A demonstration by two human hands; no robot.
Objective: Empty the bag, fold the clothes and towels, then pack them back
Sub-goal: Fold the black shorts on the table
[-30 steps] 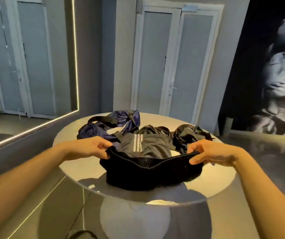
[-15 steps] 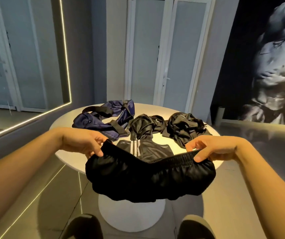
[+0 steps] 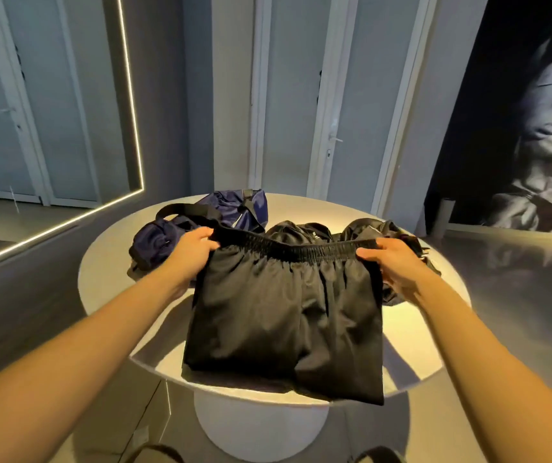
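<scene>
Bearing bag (image 3: 231,208) and shorts (image 3: 284,312), round white table (image 3: 107,285) before pale doors (image 3: 288,95).

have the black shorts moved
Yes. The black shorts, earlier bunched at the near rim of the table, now hang unfurled, waistband farther in over it.

The black shorts (image 3: 284,315) screen the table (image 3: 107,272) centre and part of its 6 o'clock rim. Behind the waistband, 12 to 2 o'clock, the dark garments (image 3: 364,228) show tops only; kind unclear. On left hand (image 3: 194,252) and right hand (image 3: 398,265), fingers bar thumbs sit behind cloth, unseen. The navy bag (image 3: 234,208) at 11 o'clock is partly masked by the left hand. Forearms are cut by the lower corners. Two dark shapes (image 3: 149,455) at the bottom edge are unidentifiable.
</scene>
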